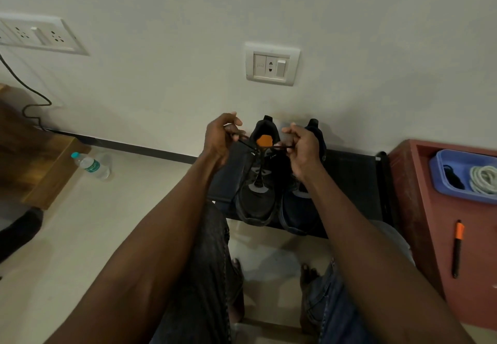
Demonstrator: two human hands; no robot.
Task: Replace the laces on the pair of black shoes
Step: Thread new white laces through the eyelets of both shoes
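Pinching a black lace (271,147), one end each: left hand (219,139) and right hand (302,150), fingers curled round the ends, lace stretched taut between them across the top of the left black shoe (259,179). That shoe stands on a low dark counter (349,179), toe toward the person, heel to the wall, orange insole showing. Right black shoe (298,209) sits just beside it, touching; the right hand and forearm cover much of its upper, so its lacing cannot be made out. Both forearms cross the near view and hide the counter's near edge in part.

Right of the counter: red cabinet (430,209), with a blue tray (441,179) on top holding a dark bundle (453,177) and a coil of pale cord (484,178). Orange-and-black pen (457,247) lies nearer on the same top.

Left, on the floor: a plastic water bottle (91,166) on its side, near a wooden step (40,161). Wall socket (272,64) above the shoes; black cable (29,99) trails down the far-left wall.
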